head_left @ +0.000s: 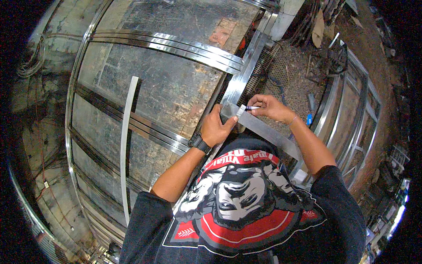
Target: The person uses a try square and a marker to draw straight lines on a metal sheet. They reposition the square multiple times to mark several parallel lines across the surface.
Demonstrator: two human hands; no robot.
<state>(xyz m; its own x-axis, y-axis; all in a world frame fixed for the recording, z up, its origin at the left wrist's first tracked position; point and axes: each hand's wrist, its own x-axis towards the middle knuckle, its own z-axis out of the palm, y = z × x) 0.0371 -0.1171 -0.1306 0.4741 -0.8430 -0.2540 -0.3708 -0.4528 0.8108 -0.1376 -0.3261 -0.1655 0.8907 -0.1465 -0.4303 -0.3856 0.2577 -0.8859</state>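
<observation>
With my left hand (214, 127), I'm holding one flat grey metal strip (272, 135) by its end, at one shiny steel tube's (238, 84) near end; my right hand (268, 108) is pinching one slim white-and-dark pen (252, 108) beside it. Marking seems under way; what's remaining, I cannot tell.

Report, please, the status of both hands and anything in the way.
Left hand at tube's end, thumb against flat metal bar. Right hand pinching pen beside bar's upper end. Long pale strip lying across metal frame, apart from both hands.
</observation>
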